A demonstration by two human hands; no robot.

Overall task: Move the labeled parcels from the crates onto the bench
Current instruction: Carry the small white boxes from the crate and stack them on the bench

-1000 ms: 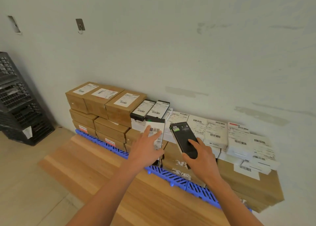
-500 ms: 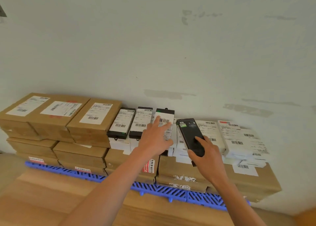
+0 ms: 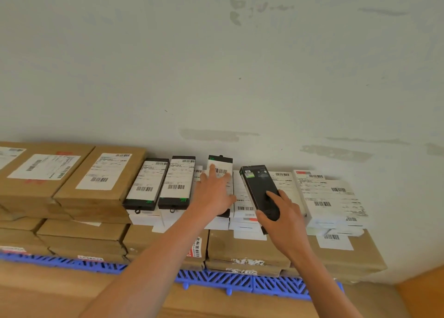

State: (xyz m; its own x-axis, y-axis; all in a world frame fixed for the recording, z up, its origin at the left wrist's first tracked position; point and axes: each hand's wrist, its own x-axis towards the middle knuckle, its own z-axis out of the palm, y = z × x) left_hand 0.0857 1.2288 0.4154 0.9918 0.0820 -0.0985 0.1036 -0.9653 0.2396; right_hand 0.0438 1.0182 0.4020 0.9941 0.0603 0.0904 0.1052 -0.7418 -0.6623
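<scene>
While our left hand [image 3: 213, 192] pressed flat and spread on a labeled parcel [image 3: 219, 173], our right hand [image 3: 280, 218] gripped the black box [image 3: 258, 185], its long axis pointing toward the wall.

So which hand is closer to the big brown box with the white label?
Left. The left hand presses a slim labeled parcel, two black parcels away from the brown box. The right hand, holding a black parcel, is farther right.

slim black labelled parcels [image 3: 147, 185] lie at 12 o'clock on brown cardboard boxes [image 3: 245, 246]; blue slatted plastic pallet [image 3: 240, 280] beneath, toward 6.
</scene>
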